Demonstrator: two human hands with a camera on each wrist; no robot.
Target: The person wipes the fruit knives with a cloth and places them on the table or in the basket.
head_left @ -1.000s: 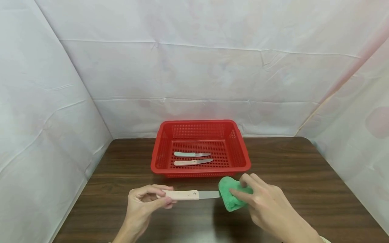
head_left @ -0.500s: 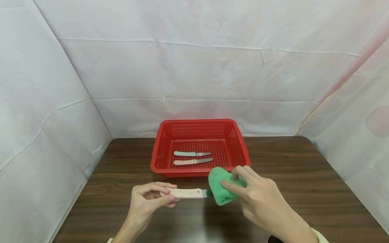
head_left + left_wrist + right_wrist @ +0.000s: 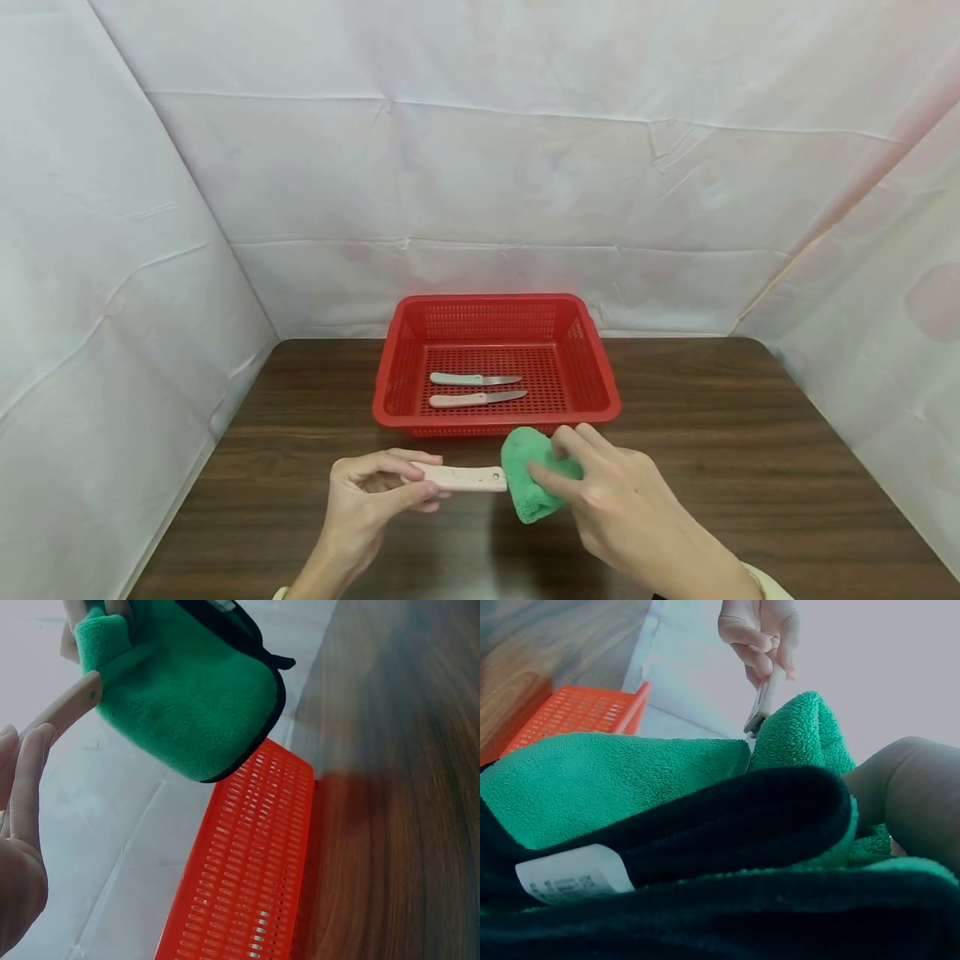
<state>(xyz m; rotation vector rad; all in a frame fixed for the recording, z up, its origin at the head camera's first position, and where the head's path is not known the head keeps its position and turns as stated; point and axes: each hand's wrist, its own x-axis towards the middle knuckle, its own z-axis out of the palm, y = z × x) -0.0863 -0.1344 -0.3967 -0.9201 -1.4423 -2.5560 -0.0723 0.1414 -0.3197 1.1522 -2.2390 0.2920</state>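
My left hand [image 3: 375, 500] pinches the pale handle of a knife [image 3: 465, 477] near its butt end, in front of the basket. The handle points right, and its blade is hidden in a green cloth [image 3: 530, 479]. My right hand [image 3: 611, 492] grips that cloth, folded around the blade right up against the handle. In the left wrist view the cloth [image 3: 195, 697] hangs down with a dark edging. The right wrist view shows the knife [image 3: 769, 694] entering a fold of the cloth [image 3: 630, 769], which has a white label on its dark border.
A red perforated basket [image 3: 497, 421] stands at the back of the dark wooden table [image 3: 712, 433]. Inside lie a knife with a pale blue-green handle [image 3: 457, 379] and one with a cream handle [image 3: 459, 400]. White sheeting [image 3: 510, 183] hangs behind and at both sides.
My right hand has slid the cloth left along the blade to the handle, covering the blade that showed before. My left hand with the knife has shifted slightly right.
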